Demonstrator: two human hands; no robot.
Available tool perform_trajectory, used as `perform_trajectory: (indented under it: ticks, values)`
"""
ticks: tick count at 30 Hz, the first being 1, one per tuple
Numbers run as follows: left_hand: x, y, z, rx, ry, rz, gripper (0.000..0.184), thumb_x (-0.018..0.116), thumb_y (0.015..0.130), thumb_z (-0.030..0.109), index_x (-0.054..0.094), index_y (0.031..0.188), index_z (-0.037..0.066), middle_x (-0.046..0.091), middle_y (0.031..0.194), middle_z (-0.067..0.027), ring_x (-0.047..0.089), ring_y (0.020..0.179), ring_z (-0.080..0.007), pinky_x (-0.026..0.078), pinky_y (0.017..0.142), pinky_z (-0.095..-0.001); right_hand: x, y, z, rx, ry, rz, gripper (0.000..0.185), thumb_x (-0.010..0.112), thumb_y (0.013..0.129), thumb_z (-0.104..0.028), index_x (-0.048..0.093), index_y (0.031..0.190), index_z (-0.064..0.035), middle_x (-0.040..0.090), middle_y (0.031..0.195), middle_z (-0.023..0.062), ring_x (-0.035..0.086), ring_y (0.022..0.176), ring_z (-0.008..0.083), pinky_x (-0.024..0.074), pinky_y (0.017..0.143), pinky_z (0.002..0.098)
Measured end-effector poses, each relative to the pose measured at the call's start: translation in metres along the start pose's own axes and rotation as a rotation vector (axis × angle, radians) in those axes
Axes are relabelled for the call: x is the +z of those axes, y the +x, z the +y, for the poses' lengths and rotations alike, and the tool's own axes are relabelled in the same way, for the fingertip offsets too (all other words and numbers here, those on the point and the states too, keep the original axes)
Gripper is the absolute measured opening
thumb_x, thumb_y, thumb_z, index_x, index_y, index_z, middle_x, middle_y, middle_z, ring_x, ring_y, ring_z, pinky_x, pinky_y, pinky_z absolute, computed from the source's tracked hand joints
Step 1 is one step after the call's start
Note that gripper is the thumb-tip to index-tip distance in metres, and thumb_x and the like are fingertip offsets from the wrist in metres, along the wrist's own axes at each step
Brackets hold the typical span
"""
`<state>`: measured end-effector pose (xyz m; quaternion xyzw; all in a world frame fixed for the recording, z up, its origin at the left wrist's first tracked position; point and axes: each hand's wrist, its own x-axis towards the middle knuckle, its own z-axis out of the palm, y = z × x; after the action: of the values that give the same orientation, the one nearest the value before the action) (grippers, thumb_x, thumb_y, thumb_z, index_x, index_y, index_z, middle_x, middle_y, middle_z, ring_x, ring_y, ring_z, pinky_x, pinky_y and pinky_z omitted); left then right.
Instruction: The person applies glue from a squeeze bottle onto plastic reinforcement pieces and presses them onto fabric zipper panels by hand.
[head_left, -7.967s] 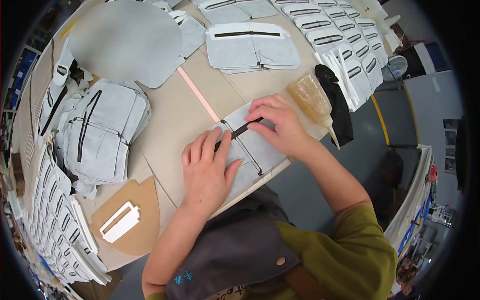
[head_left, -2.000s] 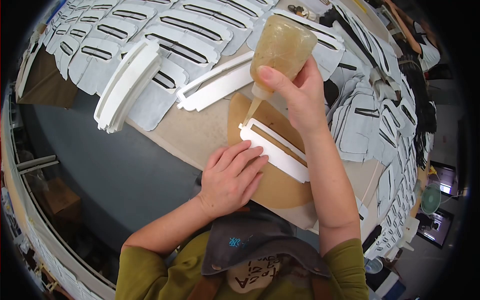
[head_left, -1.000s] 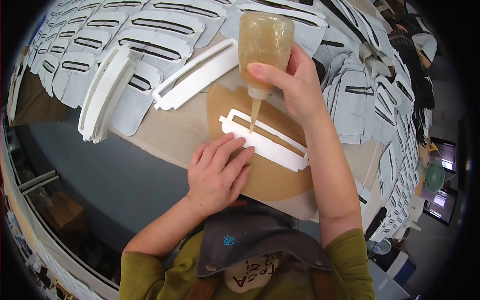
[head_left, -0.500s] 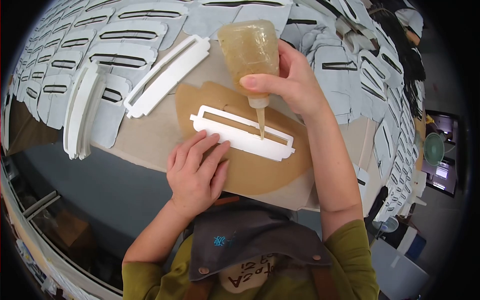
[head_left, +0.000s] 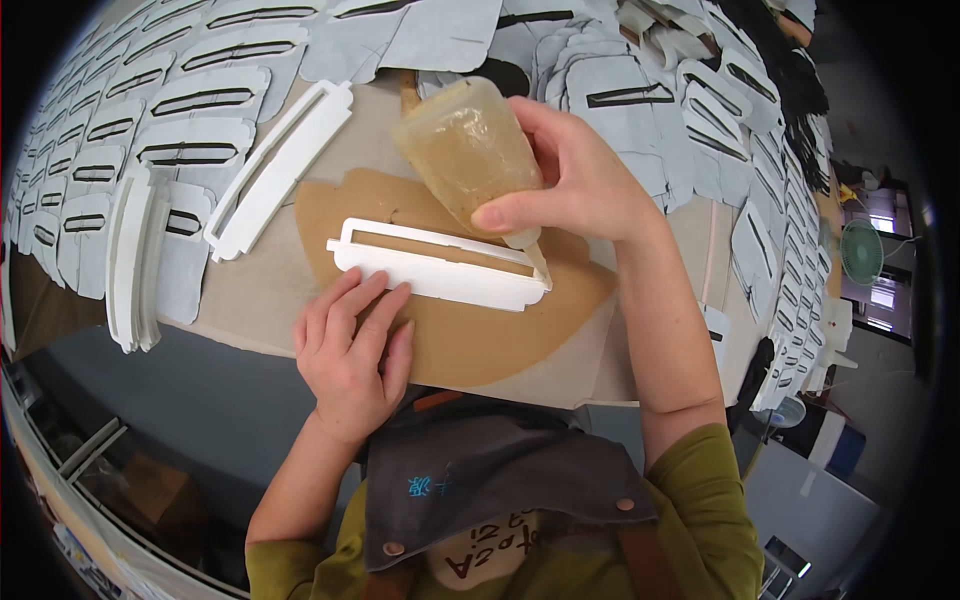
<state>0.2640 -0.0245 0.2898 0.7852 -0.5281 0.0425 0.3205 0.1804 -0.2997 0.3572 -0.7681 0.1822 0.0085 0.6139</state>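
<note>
My right hand (head_left: 565,175) grips a cloudy, yellowish squeeze bottle (head_left: 470,150), tilted upside down. Its narrow nozzle points down at the right end of a white slotted strip (head_left: 440,278). That strip, with a long rectangular opening and small end tabs, lies on a brown sheet (head_left: 470,345). At its lower left edge, the fingertips of my left hand (head_left: 352,345) rest on the strip, fingers extended and slightly apart. Whether liquid is leaving the nozzle is too small to tell.
Another white slotted piece (head_left: 280,175) lies to the left on the table (head_left: 265,305), beside a stack of similar white pieces (head_left: 138,260). Many grey panels (head_left: 205,100) with dark-edged slots cover the back and sides. A green basin (head_left: 862,250) is at far right.
The bottle's nozzle has moved along the strip to its right end, and the bottle leans more. My left hand stays at the strip's lower left edge. The whole view has shifted a little.
</note>
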Motion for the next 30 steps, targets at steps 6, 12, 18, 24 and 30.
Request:
perform_trajectory:
  ticks: [6, 12, 18, 24, 30]
  values:
    - [-0.002, 0.0, 0.0, 0.012, 0.002, 0.033, 0.038, 0.076, 0.08, 0.015, 0.074, 0.118, 0.013, 0.068, 0.121, -0.004, 0.062, 0.118, -0.0289, 0.044, 0.098, -0.0421, -0.042, -0.05, -0.005, -0.182, 0.396, 0.141, 0.076, 0.088, 0.073, -0.019, 0.053, 0.136, 0.0055, 0.066, 0.113, 0.01, 0.064, 0.103, 0.018, 0.054, 0.088, 0.032]
    - [-0.024, 0.003, -0.002, -0.046, -0.214, -0.09, 0.043, 0.076, 0.08, 0.008, 0.069, 0.122, 0.008, 0.061, 0.13, -0.0113, 0.057, 0.121, -0.0358, 0.043, 0.1, -0.0446, -0.064, -0.053, -0.03, -0.695, 1.161, 0.278, 0.086, 0.085, 0.082, -0.02, 0.037, 0.149, 0.0056, 0.044, 0.148, 0.0191, 0.041, 0.141, 0.0322, 0.045, 0.11, 0.043]
    - [-0.019, 0.003, -0.021, 0.004, -0.147, -0.036, 0.037, 0.074, 0.082, 0.008, 0.072, 0.118, 0.01, 0.064, 0.124, -0.0061, 0.06, 0.111, -0.0296, 0.044, 0.094, -0.0411, 0.051, -0.015, -0.031, -0.529, 0.567, 0.343, 0.065, 0.081, 0.085, -0.008, 0.05, 0.142, 0.0008, 0.061, 0.135, 0.0174, 0.064, 0.121, 0.032, 0.0517, 0.104, 0.0423]
    - [-0.013, 0.001, -0.021, -0.016, -0.132, 0.048, 0.035, 0.074, 0.081, 0.01, 0.074, 0.116, 0.013, 0.066, 0.12, -0.0026, 0.062, 0.106, -0.0266, 0.043, 0.089, -0.0391, 0.087, 0.008, -0.02, -0.441, 0.315, 0.347, 0.061, 0.087, 0.078, 0.001, 0.059, 0.132, 0.001, 0.068, 0.123, 0.0104, 0.067, 0.109, 0.018, 0.0547, 0.095, 0.033]
    - [-0.013, 0.003, -0.02, -0.036, -0.132, 0.05, 0.034, 0.075, 0.08, 0.01, 0.074, 0.114, 0.014, 0.066, 0.12, -0.003, 0.062, 0.106, -0.027, 0.043, 0.089, -0.0394, 0.09, 0.013, -0.021, -0.438, 0.238, 0.273, 0.061, 0.086, 0.08, 0.0, 0.058, 0.134, 0.0008, 0.068, 0.125, 0.0104, 0.066, 0.11, 0.0175, 0.0548, 0.095, 0.0329]
